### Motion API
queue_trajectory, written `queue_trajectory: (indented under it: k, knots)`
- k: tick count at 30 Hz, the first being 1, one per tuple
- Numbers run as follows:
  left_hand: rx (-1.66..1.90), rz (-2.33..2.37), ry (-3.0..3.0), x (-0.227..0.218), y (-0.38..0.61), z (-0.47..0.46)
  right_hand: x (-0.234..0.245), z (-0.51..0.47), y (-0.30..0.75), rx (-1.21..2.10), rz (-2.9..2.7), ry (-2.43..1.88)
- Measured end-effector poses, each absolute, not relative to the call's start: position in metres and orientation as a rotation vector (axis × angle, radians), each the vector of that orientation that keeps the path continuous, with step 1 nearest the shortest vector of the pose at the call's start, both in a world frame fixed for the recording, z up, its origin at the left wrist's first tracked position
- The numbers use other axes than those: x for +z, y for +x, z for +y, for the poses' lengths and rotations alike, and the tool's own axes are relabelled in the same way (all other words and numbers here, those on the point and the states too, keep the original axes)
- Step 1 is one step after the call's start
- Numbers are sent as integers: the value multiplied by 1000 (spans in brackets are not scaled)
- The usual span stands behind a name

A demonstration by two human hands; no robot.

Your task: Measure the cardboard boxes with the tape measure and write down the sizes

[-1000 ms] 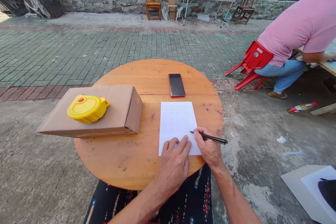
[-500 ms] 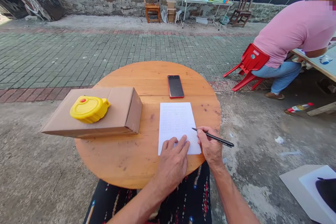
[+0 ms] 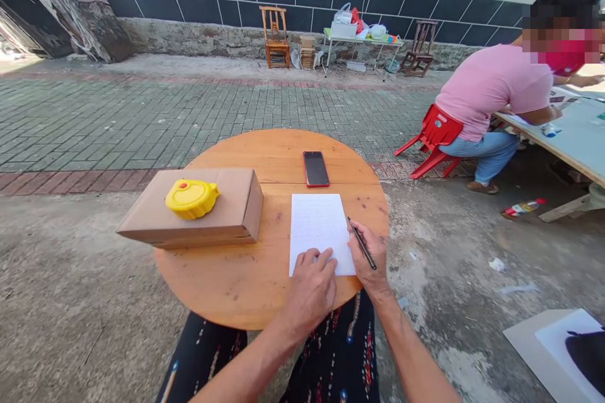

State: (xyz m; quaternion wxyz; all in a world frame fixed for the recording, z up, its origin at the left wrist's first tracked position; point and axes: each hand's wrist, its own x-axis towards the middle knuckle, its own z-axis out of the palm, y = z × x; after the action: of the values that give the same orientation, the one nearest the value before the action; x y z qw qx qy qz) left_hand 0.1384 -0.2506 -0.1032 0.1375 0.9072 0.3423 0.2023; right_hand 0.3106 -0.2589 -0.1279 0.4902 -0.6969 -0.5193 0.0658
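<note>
A white sheet of paper (image 3: 317, 227) lies on a round wooden table (image 3: 227, 277). My left hand (image 3: 312, 286) rests flat on the sheet's lower edge, fingers spread. My right hand (image 3: 371, 258) is closed round a black pen (image 3: 362, 243) at the paper's right edge, the tip touching the sheet. A red-cased phone (image 3: 316, 169) lies face up just beyond the paper. On the table's left side sits a cardboard box (image 3: 227, 214) with a yellow tape measure (image 3: 191, 198) on top.
A person in a pink shirt sits on a red plastic chair (image 3: 432, 132) at another table (image 3: 567, 138) to the right. A bottle (image 3: 522, 207) lies on the ground. Chairs and a cluttered folding table (image 3: 363, 41) stand by the far wall. A board (image 3: 562, 346) lies lower right.
The view has tilted up and pulled back. My right hand has swung the pen from pointing sideways to standing more upright along the paper's right edge. My left hand stays on the sheet.
</note>
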Motion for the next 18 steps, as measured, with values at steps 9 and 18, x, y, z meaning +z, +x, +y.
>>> queue_trajectory:
  k: [9, 18]
  knots:
    - [800, 1095, 2535, -107, 105, -261, -102, -243, 302, -340, -2098, -1992]
    - [712, 1202, 2519, -118, 72, -276, -88, -221, 289, -343, -2397, -1961]
